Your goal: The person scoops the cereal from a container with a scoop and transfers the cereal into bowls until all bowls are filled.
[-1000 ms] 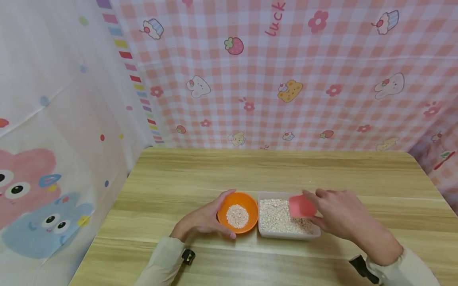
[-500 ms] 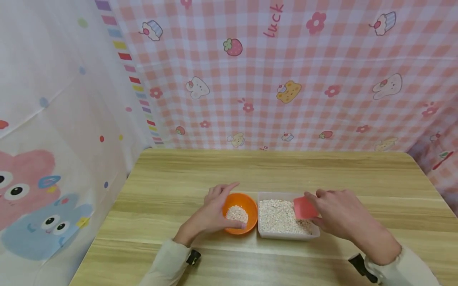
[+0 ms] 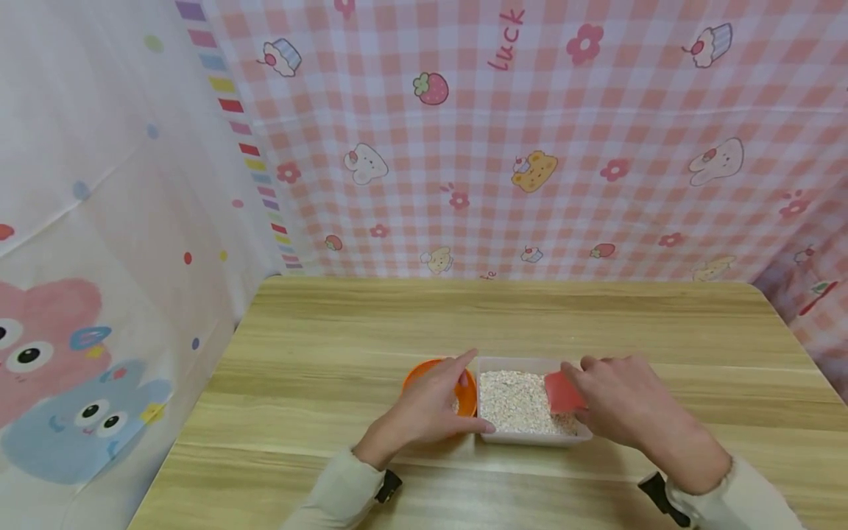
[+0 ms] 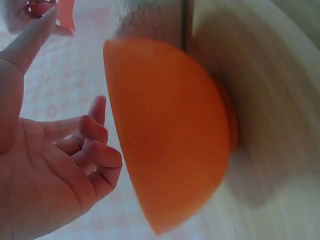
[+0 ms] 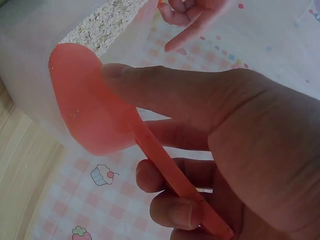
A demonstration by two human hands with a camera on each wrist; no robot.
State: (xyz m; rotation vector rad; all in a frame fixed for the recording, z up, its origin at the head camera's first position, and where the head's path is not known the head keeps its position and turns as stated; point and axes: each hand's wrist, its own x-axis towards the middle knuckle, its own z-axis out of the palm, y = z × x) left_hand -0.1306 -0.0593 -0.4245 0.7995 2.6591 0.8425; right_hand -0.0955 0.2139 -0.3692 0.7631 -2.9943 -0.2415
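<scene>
My left hand [image 3: 430, 408] hovers over the orange bowl [image 4: 167, 130] with thumb and fingers spread, the thumb tip at the left edge of a translucent plastic container [image 3: 530, 439]. In the left wrist view the palm and loosely bent fingers are above the bowl's rim, holding nothing. Most of the oat flakes inside the bowl are hidden by this hand. More oat flakes [image 3: 517, 401] fill the container. My right hand [image 3: 626, 401] grips the handle of a pinkish-red scoop [image 5: 90, 105], thumb pressed against its bowl. That scoop is over the right side of the container.
Bowl and container stand side by side on a wood-grain table [image 3: 371, 316]. Behind it hangs a pink checked cloth [image 3: 397, 191] with cartoon prints. A white cloth [image 3: 132, 221] with cartoon figures hangs at the left.
My left hand has let go of the bowl's left side and moved right across it, toward the container's left edge. The scoop in my right hand has shifted slightly right.
</scene>
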